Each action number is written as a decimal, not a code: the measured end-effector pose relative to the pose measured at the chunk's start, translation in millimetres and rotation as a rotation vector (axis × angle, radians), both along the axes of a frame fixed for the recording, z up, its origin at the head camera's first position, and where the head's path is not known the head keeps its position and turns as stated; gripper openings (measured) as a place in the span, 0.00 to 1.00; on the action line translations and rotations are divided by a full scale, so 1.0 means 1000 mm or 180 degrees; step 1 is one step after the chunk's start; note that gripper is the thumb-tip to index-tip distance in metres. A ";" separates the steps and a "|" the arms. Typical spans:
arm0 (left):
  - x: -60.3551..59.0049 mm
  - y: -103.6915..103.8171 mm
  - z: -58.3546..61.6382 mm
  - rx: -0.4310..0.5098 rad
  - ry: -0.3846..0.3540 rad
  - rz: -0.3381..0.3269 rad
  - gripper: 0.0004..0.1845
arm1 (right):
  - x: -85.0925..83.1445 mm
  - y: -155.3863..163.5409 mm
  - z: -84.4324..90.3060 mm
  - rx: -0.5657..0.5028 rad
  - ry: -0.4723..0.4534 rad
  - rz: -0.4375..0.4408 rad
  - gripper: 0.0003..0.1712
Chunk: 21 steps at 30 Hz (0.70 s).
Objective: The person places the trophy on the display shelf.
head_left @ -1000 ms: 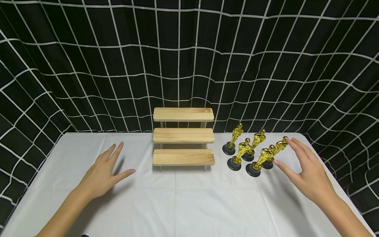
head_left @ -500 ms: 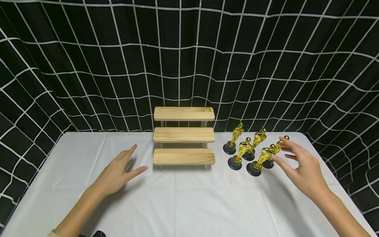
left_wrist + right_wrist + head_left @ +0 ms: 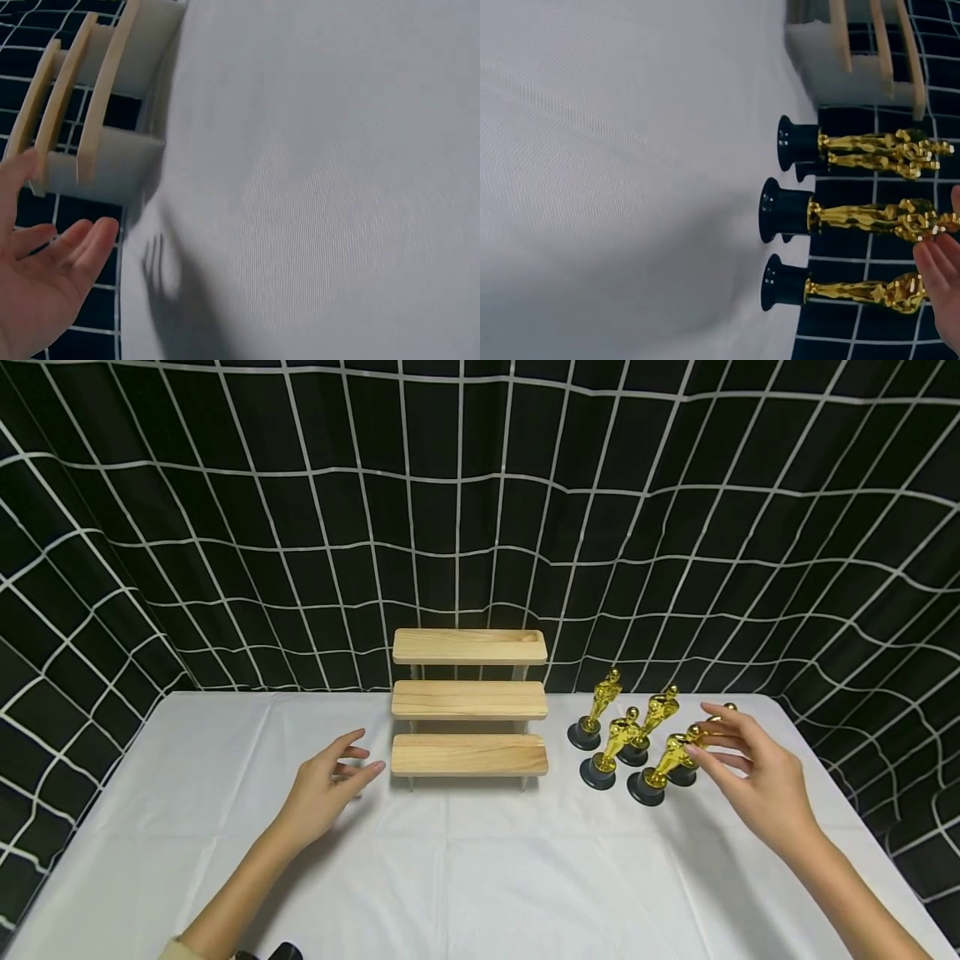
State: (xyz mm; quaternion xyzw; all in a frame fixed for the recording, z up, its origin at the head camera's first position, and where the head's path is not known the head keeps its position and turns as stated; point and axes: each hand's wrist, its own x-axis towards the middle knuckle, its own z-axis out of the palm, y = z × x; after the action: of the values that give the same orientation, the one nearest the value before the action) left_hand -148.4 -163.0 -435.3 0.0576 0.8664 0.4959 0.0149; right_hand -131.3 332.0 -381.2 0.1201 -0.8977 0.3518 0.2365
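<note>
Several gold statuette trophies on round black bases stand in a group to the right. My right hand (image 3: 761,777) is at the two rightmost ones, fingers gently bent and spread from the thumb. Its thumb tip overlaps the upper body of the front right trophy (image 3: 660,766) in the head view; the trophy behind it (image 3: 682,770) is partly hidden by the fingers. In the right wrist view, fingertips (image 3: 930,262) lie close to a trophy's head. My left hand (image 3: 322,793) holds nothing and hovers left of a three-tier wooden display stand (image 3: 469,755), fingers loosely bent.
The stand's middle shelf (image 3: 469,700) and top shelf (image 3: 469,646) rise behind the lowest one. Three other trophies, such as the back left one (image 3: 602,697), stand between it and my right hand. A white cloth (image 3: 480,877) covers the table; black white-gridded fabric (image 3: 457,510) hangs behind.
My left hand has moved right toward the stand, its fingers bending more. My right hand has shifted slightly left over the right-hand trophies, its fingers curving inward. The trophies stay in place.
</note>
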 end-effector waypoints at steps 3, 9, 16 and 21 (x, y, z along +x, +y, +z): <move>-0.003 0.004 -0.003 0.0226 -0.0041 0.0068 0.33 | -0.001 -0.002 -0.001 -0.0023 -0.0024 -0.0016 0.35; -0.006 0.013 -0.006 0.0636 -0.0102 0.0160 0.29 | -0.001 -0.004 -0.003 -0.0039 0.0021 -0.0052 0.34; -0.007 0.025 -0.006 0.0997 -0.0187 0.0252 0.27 | -0.003 -0.005 -0.007 -0.0205 0.0069 0.0015 0.29; -0.010 0.033 -0.008 0.1154 -0.0190 0.0331 0.26 | -0.005 -0.006 -0.010 -0.0232 0.0100 0.0005 0.28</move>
State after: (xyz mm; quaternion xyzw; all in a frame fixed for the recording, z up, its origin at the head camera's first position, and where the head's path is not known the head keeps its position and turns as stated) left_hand -158.4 -130.5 -443.7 -0.0003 0.7638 0.6454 0.0043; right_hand -136.5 326.2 -390.8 0.1176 -0.8804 0.3825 0.2546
